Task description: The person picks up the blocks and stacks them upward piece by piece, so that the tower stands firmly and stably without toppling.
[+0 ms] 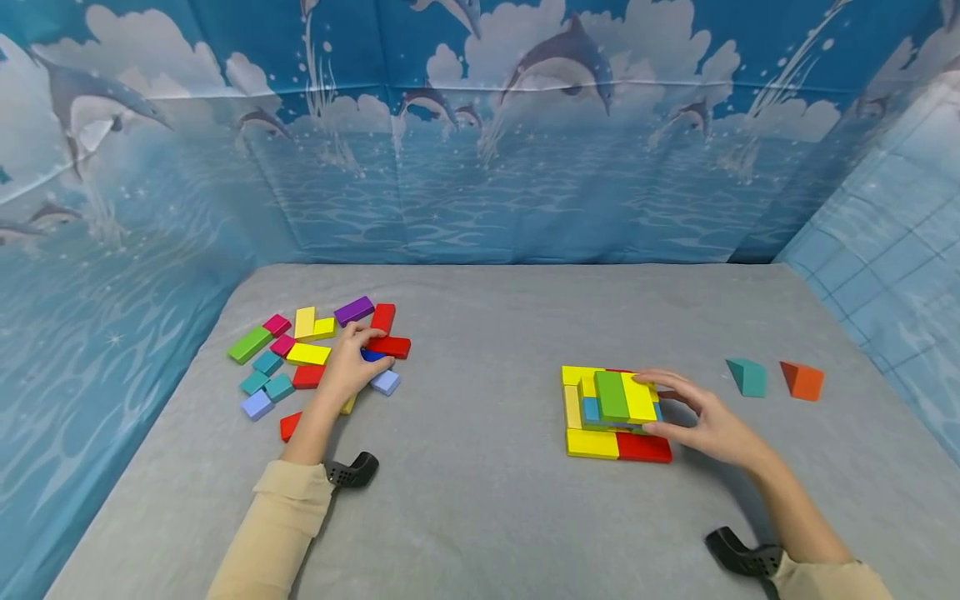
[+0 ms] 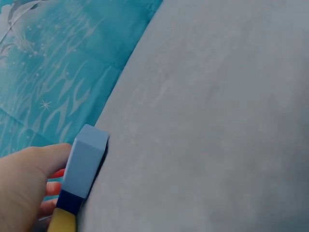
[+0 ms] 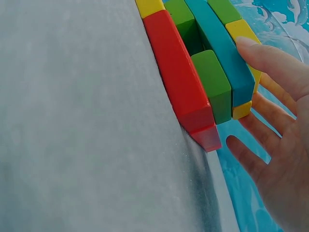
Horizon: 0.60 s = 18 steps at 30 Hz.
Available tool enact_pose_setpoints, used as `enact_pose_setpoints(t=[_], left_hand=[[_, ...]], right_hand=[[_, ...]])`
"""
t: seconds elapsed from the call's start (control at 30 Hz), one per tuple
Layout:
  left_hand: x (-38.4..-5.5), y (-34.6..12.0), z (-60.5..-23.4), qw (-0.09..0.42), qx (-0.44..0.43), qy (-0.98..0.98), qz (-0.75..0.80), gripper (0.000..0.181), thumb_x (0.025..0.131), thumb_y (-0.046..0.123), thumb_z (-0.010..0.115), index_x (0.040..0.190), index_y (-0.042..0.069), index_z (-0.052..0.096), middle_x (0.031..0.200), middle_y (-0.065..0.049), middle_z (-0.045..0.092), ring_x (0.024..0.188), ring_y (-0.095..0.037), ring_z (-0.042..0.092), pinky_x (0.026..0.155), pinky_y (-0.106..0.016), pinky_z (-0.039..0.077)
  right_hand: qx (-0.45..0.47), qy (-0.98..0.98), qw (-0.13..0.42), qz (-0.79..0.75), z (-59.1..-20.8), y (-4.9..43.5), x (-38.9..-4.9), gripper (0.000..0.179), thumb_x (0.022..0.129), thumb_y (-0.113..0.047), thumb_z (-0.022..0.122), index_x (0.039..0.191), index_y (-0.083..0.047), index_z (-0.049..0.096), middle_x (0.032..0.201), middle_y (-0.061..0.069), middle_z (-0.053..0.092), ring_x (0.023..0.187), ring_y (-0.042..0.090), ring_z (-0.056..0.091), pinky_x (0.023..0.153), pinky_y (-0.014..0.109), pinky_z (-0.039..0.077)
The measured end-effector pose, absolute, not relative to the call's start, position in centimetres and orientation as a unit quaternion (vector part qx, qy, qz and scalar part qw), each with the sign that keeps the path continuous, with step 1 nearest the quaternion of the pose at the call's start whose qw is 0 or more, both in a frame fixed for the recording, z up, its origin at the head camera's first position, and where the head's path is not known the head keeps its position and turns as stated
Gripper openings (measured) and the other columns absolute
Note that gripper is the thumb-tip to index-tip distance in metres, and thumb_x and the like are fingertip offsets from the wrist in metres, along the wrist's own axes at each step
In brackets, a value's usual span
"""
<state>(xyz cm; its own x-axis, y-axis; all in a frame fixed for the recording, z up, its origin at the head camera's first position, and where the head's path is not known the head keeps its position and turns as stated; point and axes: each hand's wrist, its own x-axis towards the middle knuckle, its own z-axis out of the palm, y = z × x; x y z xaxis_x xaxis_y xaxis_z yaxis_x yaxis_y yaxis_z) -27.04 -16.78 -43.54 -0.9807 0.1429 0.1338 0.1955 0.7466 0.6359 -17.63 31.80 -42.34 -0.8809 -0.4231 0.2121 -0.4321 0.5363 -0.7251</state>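
My left hand (image 1: 351, 360) reaches over loose wooden blocks at left, thumb and fingers apart around a dark blue block (image 1: 372, 356). A red block (image 1: 392, 347) lies by its fingertips, a light blue block (image 2: 86, 162) just beyond the thumb. At the right, my right hand (image 1: 701, 421) pinches a yellow block (image 1: 638, 398) by its ends, on top of a layered block structure. Next to that block lies a green block (image 1: 611, 396). Lower layers show a teal block (image 3: 219, 50), short green blocks (image 3: 212, 82) and a red base block (image 3: 178, 67).
Several more blocks spread around the left hand, including a purple block (image 1: 354, 311) and a green block (image 1: 250, 344). A teal triangular block (image 1: 747, 377) and an orange one (image 1: 802, 381) stand right of the structure. A dolphin-print curtain (image 1: 480, 183) hangs behind the grey tabletop (image 1: 480, 500).
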Motion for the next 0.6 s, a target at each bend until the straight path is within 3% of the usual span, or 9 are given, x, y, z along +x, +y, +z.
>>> enact_pose_setpoints(t=[0.33, 0.5, 0.6], left_hand=[[-27.3, -16.1, -43.5, 0.037, -0.092, -0.937, -0.336, 0.04, 0.08, 0.018, 0.071, 0.114, 0.002, 0.058, 0.112, -0.015, 0.046, 0.1, -0.029, 0.046, 0.084, -0.042, 0.046], [-27.4, -14.8, -43.5, 0.059, -0.124, -0.931, -0.337, 0.04, 0.079, 0.021, 0.072, 0.111, 0.001, 0.06, 0.107, -0.014, 0.054, 0.095, -0.027, 0.051, 0.084, -0.04, 0.046], [-27.3, -13.0, -43.0, 0.07, -0.155, -0.92, -0.354, 0.04, 0.079, 0.022, 0.073, 0.111, 0.001, 0.061, 0.105, -0.013, 0.057, 0.094, -0.025, 0.052, 0.083, -0.039, 0.047]], right_hand=[[0.248, -0.876, 0.002, 0.414, -42.3, 31.8, -17.7, 0.059, 0.076, -0.007, 0.073, 0.13, -0.01, 0.048, 0.13, 0.003, 0.045, 0.115, -0.001, 0.037, 0.09, 0.011, 0.035], [0.248, -0.877, 0.005, 0.412, -42.2, 31.8, -17.7, 0.058, 0.076, -0.007, 0.073, 0.129, -0.009, 0.049, 0.13, 0.007, 0.046, 0.114, -0.001, 0.038, 0.09, 0.011, 0.036], [0.243, -0.878, 0.005, 0.412, -42.3, 31.9, -17.7, 0.059, 0.076, -0.008, 0.073, 0.129, -0.009, 0.049, 0.13, 0.002, 0.046, 0.115, -0.001, 0.038, 0.09, 0.01, 0.035]])
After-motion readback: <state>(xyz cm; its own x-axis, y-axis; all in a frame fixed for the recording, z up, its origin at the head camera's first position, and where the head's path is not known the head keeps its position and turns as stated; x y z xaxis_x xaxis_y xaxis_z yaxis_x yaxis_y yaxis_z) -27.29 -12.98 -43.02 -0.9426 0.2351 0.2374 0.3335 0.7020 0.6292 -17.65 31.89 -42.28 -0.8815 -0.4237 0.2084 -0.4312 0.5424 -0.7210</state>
